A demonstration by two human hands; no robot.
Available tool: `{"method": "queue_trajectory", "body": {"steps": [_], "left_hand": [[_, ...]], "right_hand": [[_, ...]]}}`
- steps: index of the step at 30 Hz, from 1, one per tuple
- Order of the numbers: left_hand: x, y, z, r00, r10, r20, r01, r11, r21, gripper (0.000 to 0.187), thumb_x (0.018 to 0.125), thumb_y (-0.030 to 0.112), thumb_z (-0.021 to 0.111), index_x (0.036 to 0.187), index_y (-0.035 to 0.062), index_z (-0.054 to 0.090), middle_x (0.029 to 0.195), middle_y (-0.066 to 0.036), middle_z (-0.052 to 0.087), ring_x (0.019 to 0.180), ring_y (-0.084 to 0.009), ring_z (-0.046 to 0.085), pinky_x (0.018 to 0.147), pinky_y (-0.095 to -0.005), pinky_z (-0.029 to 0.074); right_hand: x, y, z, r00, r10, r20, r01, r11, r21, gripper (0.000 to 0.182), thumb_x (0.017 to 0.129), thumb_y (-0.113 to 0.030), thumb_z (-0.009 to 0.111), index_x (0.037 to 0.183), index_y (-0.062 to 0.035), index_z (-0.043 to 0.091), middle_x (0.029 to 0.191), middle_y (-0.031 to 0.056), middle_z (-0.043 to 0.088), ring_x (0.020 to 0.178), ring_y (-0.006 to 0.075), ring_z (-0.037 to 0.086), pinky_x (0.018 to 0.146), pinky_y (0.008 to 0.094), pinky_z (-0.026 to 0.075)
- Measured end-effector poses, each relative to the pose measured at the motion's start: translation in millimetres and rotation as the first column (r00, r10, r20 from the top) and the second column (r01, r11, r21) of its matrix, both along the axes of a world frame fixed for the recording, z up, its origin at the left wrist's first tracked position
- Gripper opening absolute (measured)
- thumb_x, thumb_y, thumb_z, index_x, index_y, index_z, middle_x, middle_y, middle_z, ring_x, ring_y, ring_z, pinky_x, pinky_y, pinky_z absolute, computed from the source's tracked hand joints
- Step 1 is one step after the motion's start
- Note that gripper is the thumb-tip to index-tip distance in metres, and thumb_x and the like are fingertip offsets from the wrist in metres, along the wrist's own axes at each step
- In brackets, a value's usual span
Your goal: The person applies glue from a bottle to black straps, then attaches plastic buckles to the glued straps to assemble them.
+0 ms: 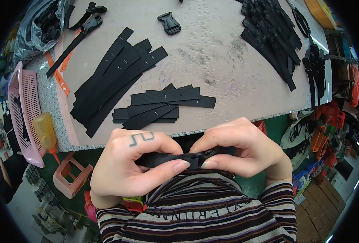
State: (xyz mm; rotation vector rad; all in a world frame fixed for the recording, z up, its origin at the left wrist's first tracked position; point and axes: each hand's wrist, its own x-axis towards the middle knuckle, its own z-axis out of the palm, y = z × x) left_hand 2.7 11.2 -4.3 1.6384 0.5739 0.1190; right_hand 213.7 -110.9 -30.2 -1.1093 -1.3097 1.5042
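Note:
Close to my body, in front of the table edge, my left hand [137,164] pinches a black webbing strap [158,159] between thumb and forefinger. Facing it, my right hand [244,150] grips a black plastic buckle [207,154], thumb below and fingers above. The strap's end meets the buckle between the two thumbs, and the fingers hide part of both. Just beyond my hands lies a small stack of short black strap pieces [165,97], with a fan of longer black straps [114,77] to its left.
A loose buckle [169,23] lies on the table [211,52]. At the back right is a heap of black straps [270,36]. To the left are a plastic bag [37,30] of black parts, a pink basket [27,113] and a yellow bottle [44,129].

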Motion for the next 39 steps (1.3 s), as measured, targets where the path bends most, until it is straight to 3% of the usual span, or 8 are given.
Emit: {"method": "queue_trajectory", "body": {"steps": [10, 13, 16, 21, 25, 31, 36, 39], "left_hand": [[2.8, -18.1, -22.6, 0.964, 0.057, 0.260, -0.069, 0.997, 0.037, 0.010, 0.073, 0.005, 0.072, 0.072, 0.0013, 0.063, 0.057, -0.005, 0.057, 0.045, -0.0120, 0.054, 0.043, -0.0251, 0.039], [3.1, -40.1, -31.0, 0.883, 0.221, 0.415, -0.298, 0.945, 0.131, 0.012, 0.073, 0.006, 0.073, 0.077, 0.0009, 0.063, 0.057, -0.006, 0.059, 0.043, -0.0148, 0.055, 0.042, -0.0261, 0.043], [23.2, -64.6, -46.5, 0.790, 0.267, 0.552, -0.431, 0.882, 0.189, 0.018, 0.074, 0.001, 0.078, 0.086, -0.0006, 0.064, 0.060, -0.008, 0.062, 0.045, -0.0184, 0.058, 0.044, -0.0273, 0.047], [30.8, -38.3, -45.1, 0.969, -0.004, 0.247, -0.111, 0.887, 0.449, 0.037, 0.081, 0.034, 0.076, 0.102, 0.0045, 0.068, 0.097, -0.010, 0.066, 0.088, -0.0282, 0.062, 0.077, -0.0379, 0.046], [34.6, -4.5, -48.7, 0.983, 0.177, 0.051, -0.149, 0.606, 0.781, 0.021, 0.080, 0.013, 0.074, 0.098, 0.0043, 0.069, 0.092, -0.010, 0.061, 0.086, -0.0276, 0.058, 0.077, -0.0370, 0.046], [35.9, 0.7, -62.4, 0.994, 0.087, 0.070, -0.104, 0.487, 0.867, 0.024, 0.071, 0.001, 0.077, 0.089, 0.0062, 0.062, 0.089, -0.006, 0.061, 0.086, -0.0262, 0.057, 0.078, -0.0358, 0.044], [18.7, 0.5, -68.4, 0.970, 0.111, 0.215, -0.238, 0.598, 0.765, 0.022, 0.077, -0.009, 0.069, 0.092, 0.0042, 0.061, 0.091, -0.007, 0.066, 0.085, -0.0225, 0.063, 0.081, -0.0330, 0.047], [2.6, -5.6, -52.9, 0.830, 0.466, 0.307, -0.550, 0.778, 0.304, 0.017, 0.084, -0.007, 0.065, 0.100, 0.0000, 0.060, 0.087, -0.011, 0.067, 0.082, -0.0187, 0.067, 0.077, -0.0288, 0.052]], "right_hand": [[3.0, -6.4, 0.4, 0.972, -0.017, -0.236, -0.026, 0.984, -0.176, 0.025, 0.086, -0.005, 0.072, 0.110, 0.0020, 0.065, 0.095, 0.0101, 0.071, 0.085, 0.0166, 0.069, 0.072, 0.0288, 0.053], [-11.9, -24.4, -4.3, 0.661, -0.329, -0.674, -0.047, 0.879, -0.475, 0.031, 0.087, -0.003, 0.073, 0.116, 0.0010, 0.063, 0.101, 0.0066, 0.070, 0.086, 0.0124, 0.067, 0.075, 0.0250, 0.054], [-36.5, -40.9, -19.1, 0.460, -0.553, -0.695, 0.121, 0.814, -0.568, 0.036, 0.082, -0.017, 0.078, 0.105, 0.0067, 0.062, 0.107, 0.0163, 0.060, 0.104, 0.0241, 0.059, 0.090, 0.0377, 0.047], [-2.4, -46.8, -11.6, 0.638, -0.507, -0.579, 0.373, 0.862, -0.344, 0.021, 0.099, -0.015, 0.048, 0.109, 0.0015, 0.055, 0.111, 0.0189, 0.063, 0.121, 0.0256, 0.054, 0.108, 0.0417, 0.038], [24.9, -47.2, 1.3, 0.729, -0.549, -0.409, 0.390, 0.824, -0.411, 0.019, 0.100, -0.012, 0.050, 0.110, 0.0042, 0.053, 0.083, 0.0143, 0.066, 0.069, 0.0197, 0.066, 0.064, 0.0317, 0.055], [22.1, -18.0, -20.8, 0.761, -0.520, -0.389, 0.278, 0.803, -0.528, 0.021, 0.101, -0.016, 0.053, 0.111, 0.0022, 0.053, 0.096, 0.0131, 0.064, 0.066, 0.0155, 0.066, 0.050, 0.0243, 0.051], [14.7, -8.2, -30.1, 0.814, -0.511, -0.275, 0.319, 0.790, -0.524, 0.022, 0.102, -0.016, 0.051, 0.112, 0.0030, 0.051, 0.112, 0.0169, 0.064, 0.068, 0.0147, 0.066, 0.048, 0.0223, 0.049], [18.8, -16.9, -27.8, 0.868, -0.395, -0.300, 0.243, 0.866, -0.438, 0.026, 0.102, -0.012, 0.050, 0.122, 0.0042, 0.048, 0.109, 0.0172, 0.067, 0.072, 0.0155, 0.067, 0.061, 0.0242, 0.053]]}}
